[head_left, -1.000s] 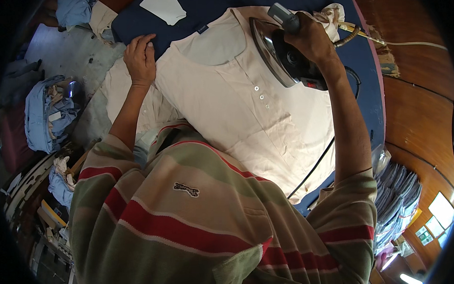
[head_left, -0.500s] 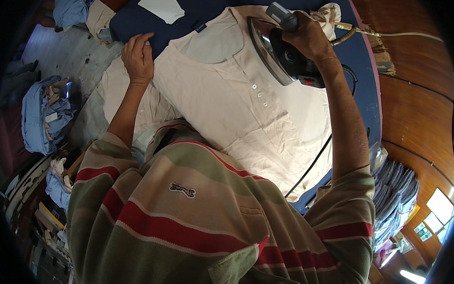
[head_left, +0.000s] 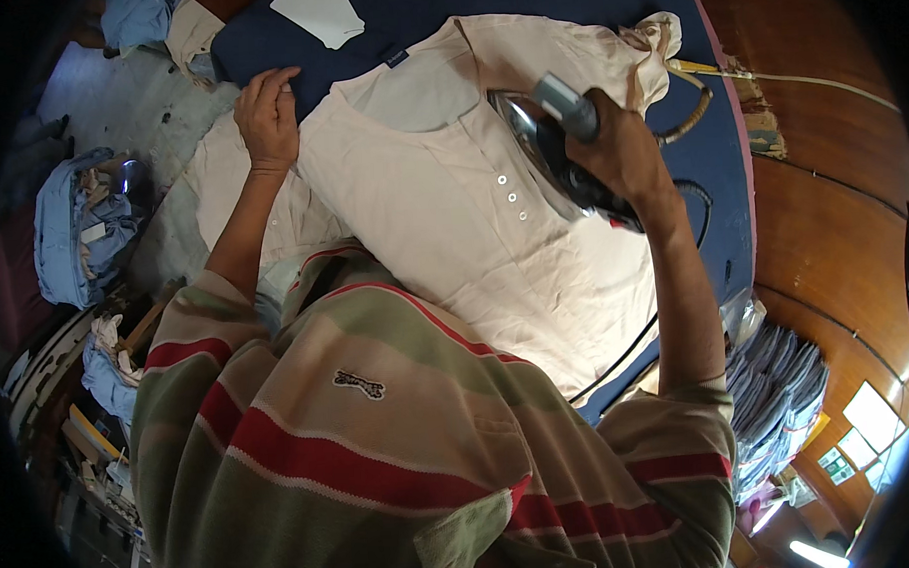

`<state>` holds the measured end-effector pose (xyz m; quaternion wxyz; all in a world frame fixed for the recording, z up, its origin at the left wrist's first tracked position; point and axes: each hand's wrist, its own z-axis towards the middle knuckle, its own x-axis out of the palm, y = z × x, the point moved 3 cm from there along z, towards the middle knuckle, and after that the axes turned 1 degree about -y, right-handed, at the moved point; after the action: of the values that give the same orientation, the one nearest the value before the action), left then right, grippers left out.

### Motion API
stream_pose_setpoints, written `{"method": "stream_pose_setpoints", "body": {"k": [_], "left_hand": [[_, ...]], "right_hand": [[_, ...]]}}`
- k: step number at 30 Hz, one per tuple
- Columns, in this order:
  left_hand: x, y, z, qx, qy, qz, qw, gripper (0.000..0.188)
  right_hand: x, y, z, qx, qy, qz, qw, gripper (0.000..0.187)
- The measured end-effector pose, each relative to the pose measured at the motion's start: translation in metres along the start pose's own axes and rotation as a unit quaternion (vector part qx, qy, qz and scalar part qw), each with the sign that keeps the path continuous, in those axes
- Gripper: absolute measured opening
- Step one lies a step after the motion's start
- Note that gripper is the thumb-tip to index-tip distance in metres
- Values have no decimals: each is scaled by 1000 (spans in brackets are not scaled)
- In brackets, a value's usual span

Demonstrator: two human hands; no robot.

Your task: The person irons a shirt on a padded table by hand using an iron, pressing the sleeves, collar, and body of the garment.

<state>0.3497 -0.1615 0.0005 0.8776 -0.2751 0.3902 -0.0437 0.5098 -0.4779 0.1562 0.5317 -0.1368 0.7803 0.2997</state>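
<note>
A pale pink garment (head_left: 401,186) with a short row of white buttons lies spread on a dark blue padded table (head_left: 425,5). My right hand (head_left: 618,150) is closed round the handle of an iron (head_left: 532,141). Its soleplate is over the garment, just right of the buttons, and its tip points toward the neckline. A cord runs off from its rear. My left hand (head_left: 269,120) rests at the table's left side with fingers stretched out, next to the garment's shoulder. Part of the cloth hangs off the edge below that hand.
A white card template (head_left: 317,16) lies at the table's far side. To the left, on the floor side, is a bundle of blue cloth (head_left: 77,232). Stacked dark folded garments (head_left: 778,383) are at the right, by a brown wood panel (head_left: 822,201).
The iron in my right hand has come nearer to me, from beside the far shoulder to beside the buttons. My left hand keeps its place.
</note>
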Motion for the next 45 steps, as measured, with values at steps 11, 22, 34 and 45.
{"method": "stream_pose_setpoints", "body": {"k": [11,22,34,45], "left_hand": [[3,1,1,-9,-20,2,1000,22],[2,0,1,-12,-6,-3,1000,23],[4,3,0,-6,-11,0,1000,24],[5,9,-4,16,-23,-28,999,22]], "right_hand": [[-1,-10,21,-4,-66,-30,997,39],[-4,-10,38,10,-68,-65,996,41],[-3,-11,38,16,-64,-51,997,41],[-1,-20,42,-73,-113,-56,989,42]]}}
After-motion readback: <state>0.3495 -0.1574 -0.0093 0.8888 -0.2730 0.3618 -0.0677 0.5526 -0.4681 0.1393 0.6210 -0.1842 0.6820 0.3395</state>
